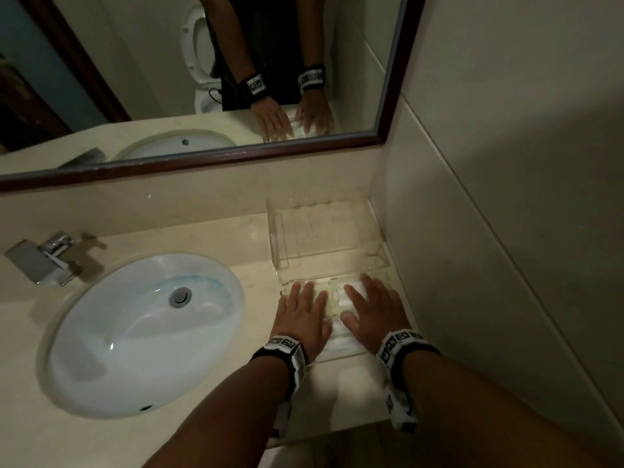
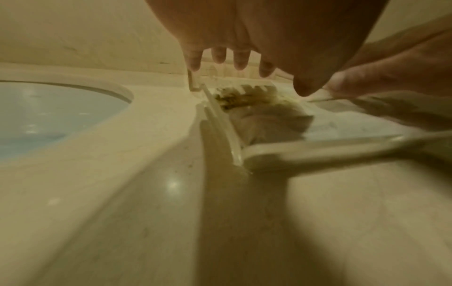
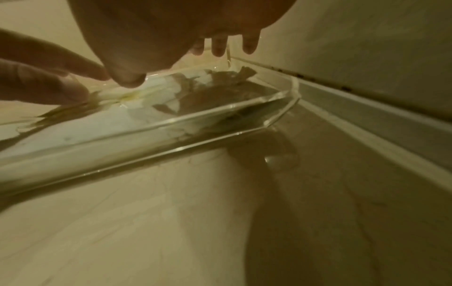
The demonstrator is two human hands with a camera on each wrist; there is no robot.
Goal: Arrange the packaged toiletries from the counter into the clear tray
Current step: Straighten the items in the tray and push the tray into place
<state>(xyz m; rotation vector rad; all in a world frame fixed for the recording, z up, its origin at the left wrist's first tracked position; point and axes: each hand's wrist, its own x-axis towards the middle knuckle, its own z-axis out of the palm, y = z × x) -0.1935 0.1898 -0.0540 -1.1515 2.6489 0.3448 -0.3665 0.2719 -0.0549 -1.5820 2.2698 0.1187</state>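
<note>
A shallow clear tray [image 1: 341, 357] sits on the counter by the right wall, with white packaged toiletries [image 1: 339, 298] lying flat inside it. My left hand [image 1: 304, 307] lies flat over the tray's left half, fingers straight and spread. Over the right half my right hand [image 1: 371, 304] is spread the same way. The palms hide most of the packets. In the left wrist view the left fingers [image 2: 238, 60] reach over the packets [image 2: 269, 120] behind the tray rim [image 2: 305, 148]. In the right wrist view the white packets [image 3: 146, 108] show through the tray wall [image 3: 171, 123].
A taller clear acrylic box [image 1: 320, 238] stands just behind the tray against the backsplash. The oval sink [image 1: 145, 332] and chrome faucet [image 1: 44, 261] lie to the left. A tiled wall [image 1: 489, 231] borders the tray on the right, and a mirror [image 1: 202, 79] hangs above.
</note>
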